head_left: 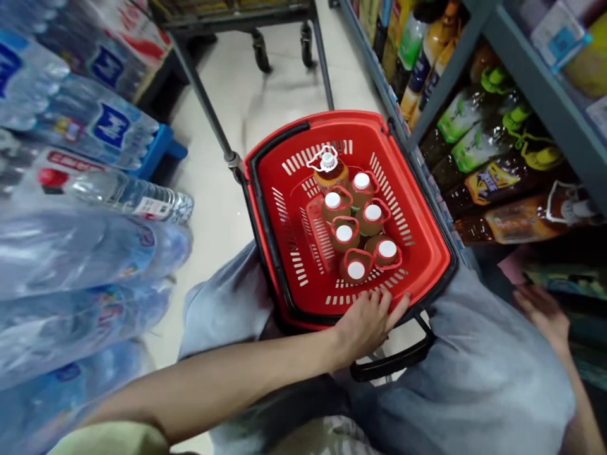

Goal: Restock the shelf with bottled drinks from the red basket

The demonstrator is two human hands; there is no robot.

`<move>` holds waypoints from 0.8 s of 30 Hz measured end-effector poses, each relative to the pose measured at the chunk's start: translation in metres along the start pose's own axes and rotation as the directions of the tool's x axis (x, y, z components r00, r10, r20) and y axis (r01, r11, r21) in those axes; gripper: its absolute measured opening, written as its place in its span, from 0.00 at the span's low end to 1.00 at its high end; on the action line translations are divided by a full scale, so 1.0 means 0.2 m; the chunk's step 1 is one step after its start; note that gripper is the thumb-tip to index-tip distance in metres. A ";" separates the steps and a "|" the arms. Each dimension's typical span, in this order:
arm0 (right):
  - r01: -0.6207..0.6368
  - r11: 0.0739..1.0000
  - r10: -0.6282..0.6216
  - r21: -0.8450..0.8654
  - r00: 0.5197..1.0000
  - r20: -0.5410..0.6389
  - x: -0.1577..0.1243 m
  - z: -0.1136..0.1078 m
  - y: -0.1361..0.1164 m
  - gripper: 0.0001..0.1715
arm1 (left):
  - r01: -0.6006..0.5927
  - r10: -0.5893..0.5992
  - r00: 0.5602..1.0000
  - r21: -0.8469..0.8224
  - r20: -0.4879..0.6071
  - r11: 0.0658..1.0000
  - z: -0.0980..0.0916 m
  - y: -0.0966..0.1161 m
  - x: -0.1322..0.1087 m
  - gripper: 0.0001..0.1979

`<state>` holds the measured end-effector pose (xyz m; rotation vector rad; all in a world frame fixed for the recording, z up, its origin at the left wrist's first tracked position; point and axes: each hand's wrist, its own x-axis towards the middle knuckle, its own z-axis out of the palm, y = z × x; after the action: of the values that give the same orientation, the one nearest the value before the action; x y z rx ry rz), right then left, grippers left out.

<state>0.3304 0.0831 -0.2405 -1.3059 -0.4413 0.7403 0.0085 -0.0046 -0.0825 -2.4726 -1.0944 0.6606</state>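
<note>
A red shopping basket point(313, 126) stands between my knees. Inside it are several brown bottles with white caps point(344, 234) and red carrying rings, plus one bottle with a white carrying loop point(327, 161) at the far end. My left hand point(367, 319) is closed over the near rim, fingertips inside and thumb to the right. Beyond my right knee, my right hand point(545, 316) reaches toward the lower shelf, fingers stretched out near a pink tag point(515, 264). Nothing shows in that hand; whether it touches the shelf I cannot tell.
Shelves on the right hold large drink bottles point(516, 218), some lying with caps outward. Wrapped packs of water bottles point(90, 253) are stacked along the left. Ahead stands a wheeled metal cart point(237, 25). The basket's black pull handle point(398, 360) sticks out below my left hand.
</note>
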 end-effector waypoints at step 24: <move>0.993 -0.038 0.238 0.109 -0.097 0.966 -1.36 0.82 -0.87 0.12 | 0.484 -0.509 0.817 -0.160 -0.270 0.861 -0.36 -0.74 -0.08 0.21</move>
<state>0.0722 -0.0092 -0.0057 -1.0432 -2.9438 0.0704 -0.0486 0.0683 0.0540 -2.1060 -1.5734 0.0700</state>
